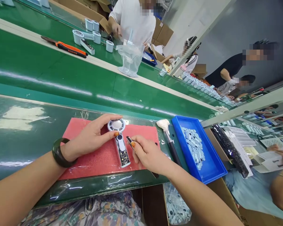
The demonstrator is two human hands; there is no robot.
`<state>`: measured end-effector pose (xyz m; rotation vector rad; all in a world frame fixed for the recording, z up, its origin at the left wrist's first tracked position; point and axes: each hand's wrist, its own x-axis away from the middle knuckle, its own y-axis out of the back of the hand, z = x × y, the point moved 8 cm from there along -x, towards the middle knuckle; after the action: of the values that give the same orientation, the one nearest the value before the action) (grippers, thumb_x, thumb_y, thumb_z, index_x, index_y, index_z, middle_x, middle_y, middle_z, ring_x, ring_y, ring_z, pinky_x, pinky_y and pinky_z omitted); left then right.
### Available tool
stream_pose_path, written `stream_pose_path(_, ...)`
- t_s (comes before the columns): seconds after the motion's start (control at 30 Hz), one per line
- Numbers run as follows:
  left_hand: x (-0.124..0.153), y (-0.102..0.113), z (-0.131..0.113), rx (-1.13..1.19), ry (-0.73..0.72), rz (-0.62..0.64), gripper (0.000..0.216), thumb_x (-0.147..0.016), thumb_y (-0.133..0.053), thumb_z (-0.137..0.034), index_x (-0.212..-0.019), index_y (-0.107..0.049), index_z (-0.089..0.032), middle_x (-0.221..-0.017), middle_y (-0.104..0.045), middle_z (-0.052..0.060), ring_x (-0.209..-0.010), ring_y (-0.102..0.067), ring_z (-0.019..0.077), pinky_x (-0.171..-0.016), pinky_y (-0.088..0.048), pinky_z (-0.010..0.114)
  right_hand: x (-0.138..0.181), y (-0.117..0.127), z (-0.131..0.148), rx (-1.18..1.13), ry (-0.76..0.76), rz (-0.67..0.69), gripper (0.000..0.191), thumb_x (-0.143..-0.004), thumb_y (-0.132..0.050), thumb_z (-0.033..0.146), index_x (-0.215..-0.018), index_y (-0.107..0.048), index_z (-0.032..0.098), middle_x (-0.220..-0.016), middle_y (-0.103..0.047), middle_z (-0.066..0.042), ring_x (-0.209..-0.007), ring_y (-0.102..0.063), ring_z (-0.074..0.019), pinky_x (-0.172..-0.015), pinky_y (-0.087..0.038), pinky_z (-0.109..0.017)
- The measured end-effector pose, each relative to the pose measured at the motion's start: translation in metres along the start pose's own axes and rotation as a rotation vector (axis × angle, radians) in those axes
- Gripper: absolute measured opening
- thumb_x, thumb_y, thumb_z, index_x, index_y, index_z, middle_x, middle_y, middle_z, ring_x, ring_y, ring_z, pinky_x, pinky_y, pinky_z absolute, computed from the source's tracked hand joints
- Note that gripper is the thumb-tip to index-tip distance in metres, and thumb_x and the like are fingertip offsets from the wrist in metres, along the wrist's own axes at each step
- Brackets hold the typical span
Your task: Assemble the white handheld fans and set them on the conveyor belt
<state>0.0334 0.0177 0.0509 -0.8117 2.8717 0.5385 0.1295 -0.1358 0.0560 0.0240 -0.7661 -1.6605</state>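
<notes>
A small white hand-held fan (119, 138) with its handle casing open lies on a red foam mat (101, 157). My left hand (94, 135) curls round the round fan head and holds it down. My right hand (145, 153) pinches a thin dark tool (129, 139) whose tip sits just right of the fan's handle. A dark bangle (59, 153) is on my left wrist.
A blue tray (211, 169) of several small pale parts stands right of the mat, with a white-headed brush (166, 128) beside it. A green conveyor belt (61, 75) runs behind, carrying fan parts, an orange-handled tool (66, 47) and a plastic bag (130, 59). Other people work opposite and at right.
</notes>
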Motion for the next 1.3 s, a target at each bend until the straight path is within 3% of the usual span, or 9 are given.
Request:
stream_pose_path(0.13, -0.001, 0.000, -0.005, -0.034, -0.059, 0.029, 0.056, -0.088, -0.066, -0.062, -0.133, -0.063, -0.028, -0.137, -0.061, 0.008, -0.126, -0.057, 0.0301, -0.115, -0.046, 0.048, -0.002, 0.006, 0.010, 0.099, 0.060, -0.042, 0.019, -0.104, -0.040, 0.029, -0.087, -0.046, 0.024, -0.058, -0.049, 0.006, -0.046, -0.043, -0.0125, -0.049, -0.028, -0.026)
stream_pose_path(0.33, 0.000, -0.006, -0.005, -0.052, -0.079, 0.142, 0.069, -0.082, -0.075, -0.067, -0.140, -0.059, -0.035, -0.139, -0.056, 0.007, -0.129, -0.054, 0.0297, -0.119, -0.042, 0.048, -0.005, 0.013, 0.020, 0.185, 0.049, -0.020, 0.025, -0.101, -0.044, 0.030, -0.077, -0.043, 0.024, -0.063, -0.049, 0.002, -0.056, -0.044, -0.0151, -0.053, -0.029, -0.028)
stream_pose_path(0.57, 0.003, -0.004, -0.002, -0.103, -0.039, 0.064, 0.089, -0.077, -0.075, -0.074, -0.151, -0.047, -0.032, -0.147, -0.052, 0.007, -0.134, -0.051, 0.0328, -0.121, -0.041, 0.049, -0.008, 0.012, 0.013, 0.155, 0.017, 0.024, 0.024, -0.104, -0.040, 0.034, -0.082, -0.046, 0.025, -0.060, -0.053, 0.002, -0.052, -0.047, -0.0157, -0.050, -0.028, -0.028)
stream_pose_path(0.7, 0.007, -0.001, 0.002, -0.189, 0.037, -0.056, 0.110, -0.074, -0.069, -0.083, -0.158, -0.035, -0.020, -0.155, -0.044, 0.013, -0.143, -0.042, 0.0361, -0.124, -0.036, 0.051, -0.004, 0.015, 0.007, 0.243, 0.037, -0.149, 0.018, -0.099, -0.058, 0.040, -0.105, -0.059, 0.023, -0.088, -0.069, -0.004, -0.076, -0.062, -0.0231, -0.064, -0.041, -0.034)
stream_pose_path(0.83, 0.004, -0.007, 0.005, -0.332, 0.029, -0.078, 0.102, -0.072, -0.065, -0.086, -0.141, -0.054, -0.012, -0.146, -0.053, 0.018, -0.144, -0.037, 0.0407, -0.126, -0.028, 0.058, 0.004, 0.008, -0.010, 0.177, -0.076, -0.297, 0.063, -0.079, -0.085, 0.041, -0.131, -0.054, 0.023, -0.108, -0.071, -0.008, -0.096, -0.066, -0.0313, -0.078, -0.049, -0.043)
stream_pose_path(0.93, 0.004, -0.012, 0.008, -0.353, 0.050, -0.085, 0.092, -0.071, -0.071, -0.078, -0.136, -0.057, -0.014, -0.146, -0.054, 0.017, -0.152, -0.025, 0.0420, -0.128, -0.022, 0.061, 0.008, 0.001, -0.015, 0.008, -0.009, -0.395, 0.071, -0.079, -0.083, 0.033, -0.140, -0.049, 0.024, -0.115, -0.070, -0.008, -0.099, -0.066, -0.0278, -0.084, -0.051, -0.044)
stream_pose_path(1.1, 0.028, -0.012, 0.002, -0.014, 0.213, -0.241, 0.102, -0.072, -0.075, -0.068, -0.153, -0.037, -0.019, -0.162, -0.036, 0.015, -0.152, -0.028, 0.0392, -0.128, -0.026, 0.059, 0.005, -0.013, -0.025, -0.358, 0.019, -0.486, 0.076, -0.073, -0.077, 0.026, -0.143, -0.047, 0.024, -0.109, -0.072, -0.005, -0.053, -0.047, -0.0107, -0.054, -0.042, -0.030)
stream_pose_path(1.2, 0.046, -0.027, -0.007, 0.445, 0.290, -0.238, 0.082, -0.081, -0.074, -0.064, -0.146, -0.044, -0.024, -0.153, -0.049, 0.013, -0.141, -0.047, 0.0364, -0.116, -0.047, 0.053, 0.003, -0.024, -0.011, -0.557, 0.123, -0.476, 0.075, -0.073, -0.075, 0.030, -0.142, -0.047, 0.025, -0.111, -0.071, -0.006, -0.050, -0.040, -0.0083, -0.048, -0.037, -0.027)
stream_pose_path(1.3, 0.056, -0.039, -0.014, 0.698, 0.317, -0.232, 0.064, -0.083, -0.074, -0.067, -0.126, -0.058, -0.022, -0.132, -0.065, 0.013, -0.126, -0.060, 0.0350, -0.099, -0.059, 0.047, 0.003, -0.032, 0.011, -0.640, 0.270, -0.403, 0.063, -0.077, -0.074, 0.031, -0.137, -0.053, 0.026, -0.120, -0.069, -0.007, -0.065, -0.058, -0.0132, -0.057, -0.048, -0.028)
